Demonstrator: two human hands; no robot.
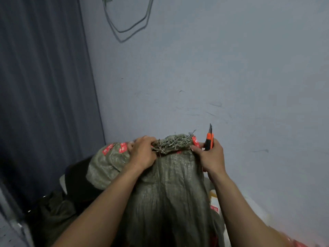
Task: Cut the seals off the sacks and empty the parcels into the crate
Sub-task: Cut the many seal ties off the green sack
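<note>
A grey-green woven sack (170, 189) stands upright in front of me, its frayed top edge (171, 144) bunched between my hands. My left hand (143, 152) grips the left end of that top edge. My right hand (211, 155) pinches the right end by a red seal tag (195, 141) and also holds an orange utility knife (209, 139), blade up and clear of the sack. More red tags (114, 147) sit on the fabric to the left of my left hand. No crate is visible.
A pale blue-grey wall (231, 77) rises right behind the sack, with a looped cable (128, 24) hanging high on it. A dark curtain (41, 86) fills the left. Dark bags (58, 211) lie low at left, and white and red packaging (263, 220) low at right.
</note>
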